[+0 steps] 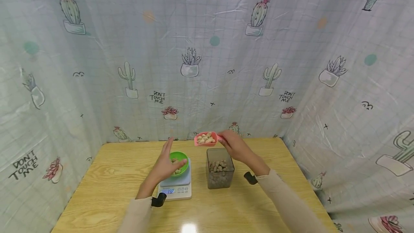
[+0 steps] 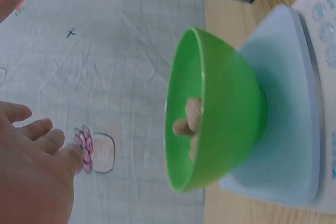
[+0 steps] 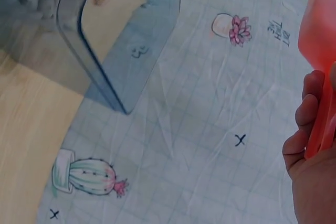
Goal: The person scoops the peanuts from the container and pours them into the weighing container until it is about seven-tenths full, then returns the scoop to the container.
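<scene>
My right hand (image 1: 236, 146) grips the handle of a pink scoop (image 1: 196, 141) heaped with peanuts (image 1: 206, 138). The scoop is level, raised above and behind a clear grey bin (image 1: 220, 181) part-filled with peanuts. In the right wrist view my fingers curl round the scoop's handle (image 3: 320, 129). My left hand (image 1: 163, 166) is held beside a green bowl (image 2: 231, 108), fingers extended and thumb spread across it in the head view. A few peanuts (image 2: 193, 116) lie in the bowl. The bowl stands on a kitchen scale (image 1: 176, 193) whose display shows digits like 332.
Scale and bin stand side by side on a wooden table (image 1: 123, 168), with a strip of tabletop between them. A cactus-print curtain (image 1: 207, 92) encloses the table at the back and both sides. Black wrist bands (image 1: 159, 200) with mounts sit at both sleeves.
</scene>
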A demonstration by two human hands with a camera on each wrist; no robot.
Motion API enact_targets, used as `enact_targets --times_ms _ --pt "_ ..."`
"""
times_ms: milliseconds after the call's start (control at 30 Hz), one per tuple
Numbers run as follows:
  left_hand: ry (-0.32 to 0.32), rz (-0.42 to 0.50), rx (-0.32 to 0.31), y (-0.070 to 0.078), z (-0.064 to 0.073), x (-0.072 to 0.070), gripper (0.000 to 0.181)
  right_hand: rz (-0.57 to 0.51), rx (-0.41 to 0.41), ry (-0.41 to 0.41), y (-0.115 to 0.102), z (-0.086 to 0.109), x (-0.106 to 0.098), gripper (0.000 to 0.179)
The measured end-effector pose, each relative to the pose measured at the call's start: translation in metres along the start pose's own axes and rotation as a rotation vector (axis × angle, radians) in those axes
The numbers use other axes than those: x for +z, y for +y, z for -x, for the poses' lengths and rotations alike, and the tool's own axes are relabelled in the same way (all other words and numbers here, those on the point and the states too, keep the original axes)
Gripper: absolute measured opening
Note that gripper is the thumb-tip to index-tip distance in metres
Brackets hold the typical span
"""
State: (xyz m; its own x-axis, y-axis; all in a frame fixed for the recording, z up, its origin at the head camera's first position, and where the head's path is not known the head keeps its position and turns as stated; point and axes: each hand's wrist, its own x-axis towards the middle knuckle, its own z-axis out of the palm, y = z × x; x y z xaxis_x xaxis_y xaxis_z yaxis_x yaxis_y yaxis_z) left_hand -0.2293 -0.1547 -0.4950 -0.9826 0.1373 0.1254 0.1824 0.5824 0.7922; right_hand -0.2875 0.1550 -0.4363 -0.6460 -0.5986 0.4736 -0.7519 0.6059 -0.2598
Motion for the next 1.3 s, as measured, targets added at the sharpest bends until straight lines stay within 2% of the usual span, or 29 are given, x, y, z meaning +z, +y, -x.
enact_targets --times_ms 267,367,533,767,1067,1300 --pt "-0.013 -0.021 0.028 -0.030 0.000 -0.004 0.114 -0.018 -0.043 -0.014 -0.012 -0.011 0.024 0.021" --pt "-0.023 -0.006 0.014 -0.040 0.001 -0.003 0.115 -0.019 -0.056 -0.021 -0.017 -0.014 0.035 0.021" --pt "-0.042 0.010 -0.019 -0.054 0.003 0.000 0.113 -0.013 -0.024 -0.050 -0.024 -0.017 0.050 0.022" --pt "-0.065 -0.017 -0.069 -0.072 0.004 0.009 0.111 0.023 0.016 -0.151 -0.031 -0.020 0.069 0.024" --pt "-0.090 0.002 -0.128 -0.083 0.008 0.018 0.114 0.056 0.063 -0.267 -0.035 -0.022 0.084 0.029" --pt "-0.092 0.003 -0.102 -0.088 0.008 0.018 0.115 0.161 0.022 -0.296 -0.037 -0.031 0.092 0.028"
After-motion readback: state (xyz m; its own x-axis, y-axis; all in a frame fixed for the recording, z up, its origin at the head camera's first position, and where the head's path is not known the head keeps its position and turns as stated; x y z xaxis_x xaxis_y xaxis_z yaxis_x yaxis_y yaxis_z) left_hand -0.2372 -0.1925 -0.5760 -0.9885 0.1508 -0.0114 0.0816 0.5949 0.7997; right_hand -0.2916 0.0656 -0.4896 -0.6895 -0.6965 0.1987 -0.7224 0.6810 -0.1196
